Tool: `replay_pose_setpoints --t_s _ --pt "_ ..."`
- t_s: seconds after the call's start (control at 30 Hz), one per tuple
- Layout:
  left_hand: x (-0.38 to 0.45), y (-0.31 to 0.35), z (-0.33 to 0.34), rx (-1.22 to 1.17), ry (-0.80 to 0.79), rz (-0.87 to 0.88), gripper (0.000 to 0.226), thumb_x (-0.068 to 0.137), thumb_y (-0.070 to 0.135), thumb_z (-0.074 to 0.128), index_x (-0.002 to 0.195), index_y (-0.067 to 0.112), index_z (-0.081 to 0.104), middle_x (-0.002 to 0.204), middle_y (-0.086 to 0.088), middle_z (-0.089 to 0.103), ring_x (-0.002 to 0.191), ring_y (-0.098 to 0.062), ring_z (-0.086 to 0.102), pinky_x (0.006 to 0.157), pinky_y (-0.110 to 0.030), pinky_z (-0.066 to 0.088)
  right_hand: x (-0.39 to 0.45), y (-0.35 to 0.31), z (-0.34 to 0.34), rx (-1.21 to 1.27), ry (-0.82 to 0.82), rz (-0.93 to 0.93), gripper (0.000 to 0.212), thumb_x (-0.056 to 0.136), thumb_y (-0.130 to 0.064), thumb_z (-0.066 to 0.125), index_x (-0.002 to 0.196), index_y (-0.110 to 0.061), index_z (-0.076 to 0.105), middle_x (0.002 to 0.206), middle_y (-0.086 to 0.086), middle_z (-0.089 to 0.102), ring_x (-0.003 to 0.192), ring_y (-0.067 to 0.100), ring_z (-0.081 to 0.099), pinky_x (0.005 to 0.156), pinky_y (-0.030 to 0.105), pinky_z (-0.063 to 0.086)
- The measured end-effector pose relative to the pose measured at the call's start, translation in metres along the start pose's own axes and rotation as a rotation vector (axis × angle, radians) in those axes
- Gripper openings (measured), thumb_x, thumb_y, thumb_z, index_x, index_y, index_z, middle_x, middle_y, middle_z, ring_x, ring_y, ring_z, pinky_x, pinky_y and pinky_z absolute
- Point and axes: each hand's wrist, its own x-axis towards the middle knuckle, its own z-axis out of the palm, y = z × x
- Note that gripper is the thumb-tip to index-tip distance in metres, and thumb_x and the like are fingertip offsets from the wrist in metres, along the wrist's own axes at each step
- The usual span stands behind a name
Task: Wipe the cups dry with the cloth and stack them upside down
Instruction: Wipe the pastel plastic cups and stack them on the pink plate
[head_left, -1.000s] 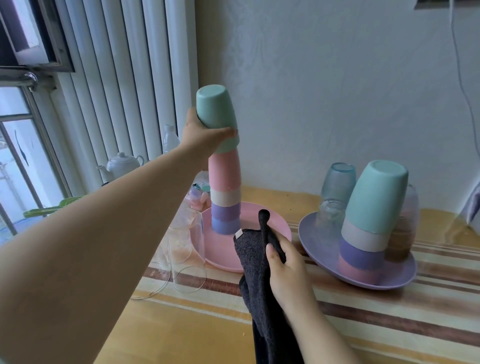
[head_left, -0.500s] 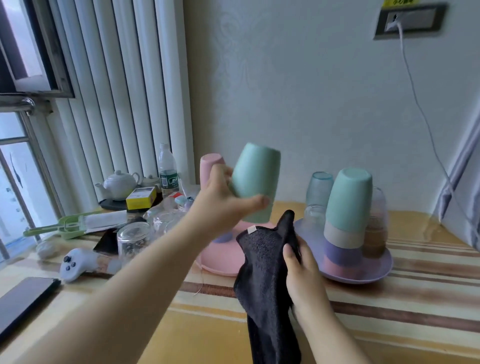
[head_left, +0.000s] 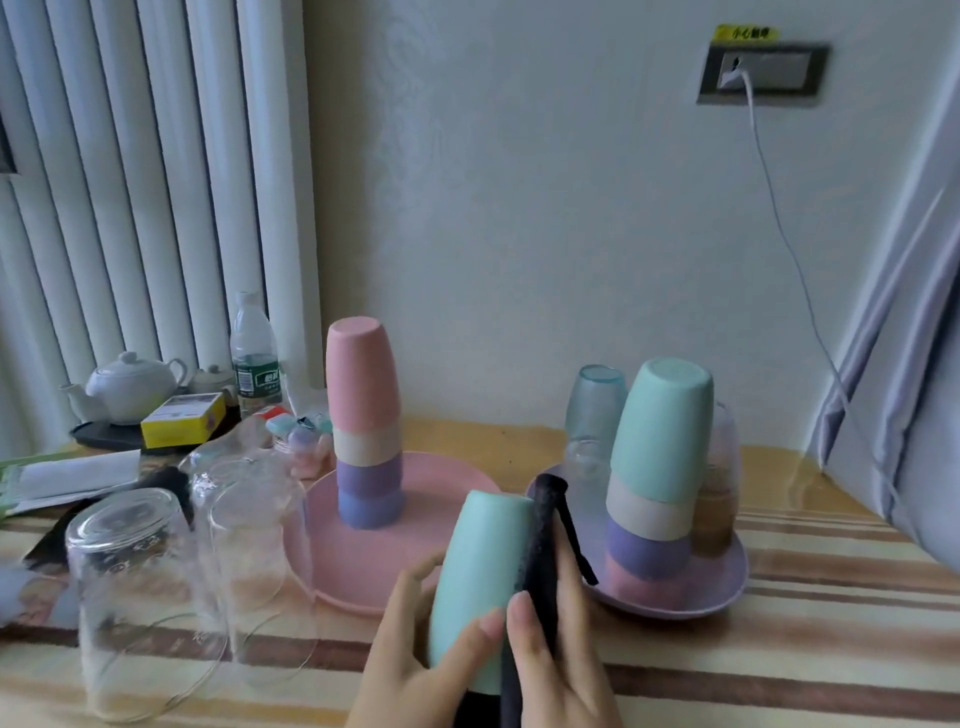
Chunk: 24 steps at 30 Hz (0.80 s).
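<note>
- Left hand (head_left: 415, 649): the wrist is running off the bottom edge of the frame; its palm is sitting hidden behind the mint cup (head_left: 480, 577).
- Right hand (head_left: 550, 660): the frame's bottom edge is cutting it at the wrist.
- Dark cloth (head_left: 540, 551): the lower end is leaving the frame at the bottom.
- Mint cup: its open mouth is facing away, unseen.
- Lilac plate (head_left: 727, 582): the stack is hiding its centre; the tinted glasses (head_left: 595, 402) behind are showing only partly.
- Yellow sticker (head_left: 745, 32), upper right: its lettering is blurring, unreadable.
- Bottle (head_left: 254, 358) label: too small to read.
</note>
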Motion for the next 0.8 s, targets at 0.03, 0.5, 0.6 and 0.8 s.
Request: replay_pose_setpoints --t_s 0.03,0.5,0.6,0.8 --pt "-0.001 -0.001 0.000 -0.001 -0.017 0.003 0.072 0.044 0.046 0.075 0.113 0.028 0.060 0.094 0.000 0.077 0.080 -0.009 0.071 0.068 -0.012 0.048 0.002 0.002 0.000 0.009 0.029 -0.001 0.049 0.093 -0.038 0.043 0.140 -0.044 0.031 0.152 -0.019 0.027 0.140 0.004 0.024 0.113 0.030 0.015" --pt "-0.029 -0.001 0.005 -0.156 -0.230 -0.125 0.049 0.078 0.044 0.067 0.124 0.030 0.064 0.125 0.005 0.067 0.119 -0.014 0.061 0.101 -0.038 0.043 -0.011 -0.009 -0.031 0.077 0.012 0.335 0.036 0.096 -0.050 0.028 0.131 -0.044 0.028 0.130 -0.042 0.031 0.115 -0.032 0.028 0.092 -0.007 0.024" --pt "-0.029 -0.001 0.007 -0.268 -0.182 -0.206 0.045 0.086 0.038 0.064 0.126 0.017 0.061 0.121 -0.005 0.069 0.116 -0.021 0.063 0.099 -0.039 0.046 -0.014 -0.009 -0.030 0.098 -0.013 0.416 0.034 0.092 -0.043 0.024 0.126 -0.041 0.026 0.119 -0.043 0.028 0.096 -0.043 0.027 0.083 -0.013 0.021" --pt "-0.019 -0.003 -0.003 -0.220 -0.218 -0.136 0.092 0.049 0.063 0.085 0.127 0.026 0.052 0.119 -0.003 0.068 0.106 -0.016 0.066 0.083 -0.028 0.054 -0.019 -0.004 -0.020 0.119 -0.079 0.400 0.048 0.091 -0.049 0.018 0.136 -0.035 0.028 0.130 -0.036 0.032 0.111 -0.035 0.030 0.086 -0.009 0.025"
